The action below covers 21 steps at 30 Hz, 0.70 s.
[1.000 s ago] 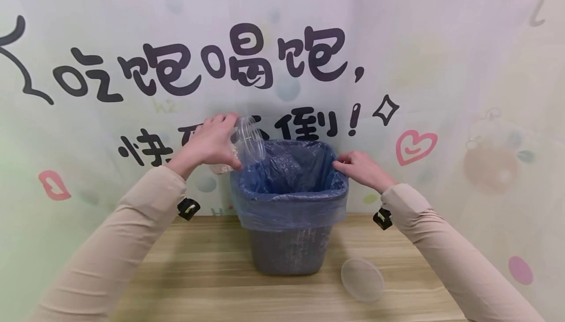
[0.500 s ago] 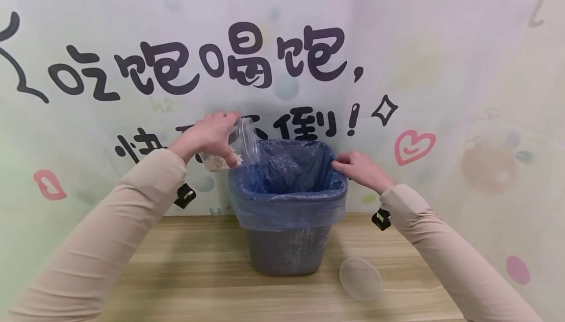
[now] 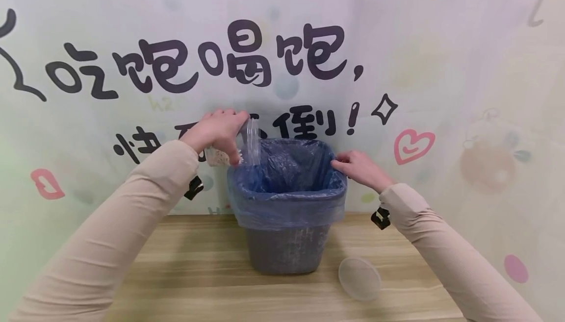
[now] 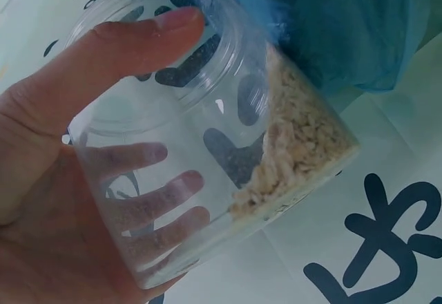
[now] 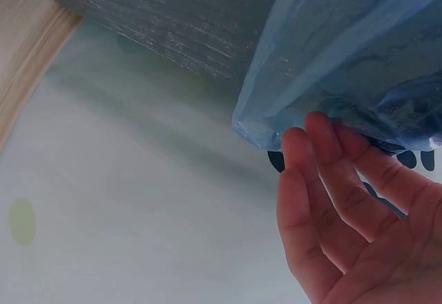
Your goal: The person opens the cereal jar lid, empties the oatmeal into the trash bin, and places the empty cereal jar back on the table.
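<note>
My left hand (image 3: 219, 132) grips a clear plastic jar (image 4: 186, 124), tipped on its side with its mouth at the left rim of a grey trash can (image 3: 286, 251). Pale oat-like flakes (image 4: 300, 138) lie in a slope along the jar's lower wall. A blue plastic bag (image 3: 289, 214) lines the can and folds down over its rim. On the opposite side, my right hand (image 3: 361, 169) holds the can's rim through the bag, the thumb at the top edge and the fingers (image 5: 324, 141) against the outside. The can stands upright.
A round translucent lid (image 3: 359, 279) lies flat on the wooden table (image 3: 198, 273), in front and to the right of the can. Close behind the can hangs a pale printed backdrop (image 3: 441, 77) with large black characters.
The jar first swung back toward a flatter tilt, then its mouth came round to the right over the can's rim. My right hand has stayed at the rim; the view has shifted slightly.
</note>
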{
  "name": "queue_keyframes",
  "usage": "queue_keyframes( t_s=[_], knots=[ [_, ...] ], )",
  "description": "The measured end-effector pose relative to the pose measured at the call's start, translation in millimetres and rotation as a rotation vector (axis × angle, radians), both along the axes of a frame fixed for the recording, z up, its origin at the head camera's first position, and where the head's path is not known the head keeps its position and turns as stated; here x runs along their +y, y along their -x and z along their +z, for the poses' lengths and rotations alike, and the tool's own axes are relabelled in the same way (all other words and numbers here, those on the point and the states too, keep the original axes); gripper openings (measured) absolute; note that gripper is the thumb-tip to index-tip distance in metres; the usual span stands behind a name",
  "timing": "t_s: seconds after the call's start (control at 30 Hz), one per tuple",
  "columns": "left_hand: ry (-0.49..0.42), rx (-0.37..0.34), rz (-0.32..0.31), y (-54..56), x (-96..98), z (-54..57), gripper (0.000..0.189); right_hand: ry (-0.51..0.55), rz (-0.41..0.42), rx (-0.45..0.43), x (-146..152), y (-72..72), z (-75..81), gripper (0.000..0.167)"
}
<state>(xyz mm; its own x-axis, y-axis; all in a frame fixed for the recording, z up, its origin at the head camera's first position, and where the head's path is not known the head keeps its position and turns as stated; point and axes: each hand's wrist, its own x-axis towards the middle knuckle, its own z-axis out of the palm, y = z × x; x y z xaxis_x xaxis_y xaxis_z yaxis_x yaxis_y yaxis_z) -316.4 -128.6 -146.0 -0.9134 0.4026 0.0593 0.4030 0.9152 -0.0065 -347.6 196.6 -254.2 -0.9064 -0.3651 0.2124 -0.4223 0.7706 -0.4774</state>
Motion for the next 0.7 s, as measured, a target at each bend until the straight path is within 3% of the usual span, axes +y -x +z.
queue_keyframes(
  t_s=[0.33,0.7],
  knots=[
    [0.062,-0.073,0.004,6.8,7.9,10.1,0.096,0.024,0.01,-0.006,1,-0.4,1.5,0.03],
    [0.204,-0.067,0.028,4.3,23.9,12.5,0.097,0.036,0.035,0.009,2,-1.9,1.0,0.027]
  ],
)
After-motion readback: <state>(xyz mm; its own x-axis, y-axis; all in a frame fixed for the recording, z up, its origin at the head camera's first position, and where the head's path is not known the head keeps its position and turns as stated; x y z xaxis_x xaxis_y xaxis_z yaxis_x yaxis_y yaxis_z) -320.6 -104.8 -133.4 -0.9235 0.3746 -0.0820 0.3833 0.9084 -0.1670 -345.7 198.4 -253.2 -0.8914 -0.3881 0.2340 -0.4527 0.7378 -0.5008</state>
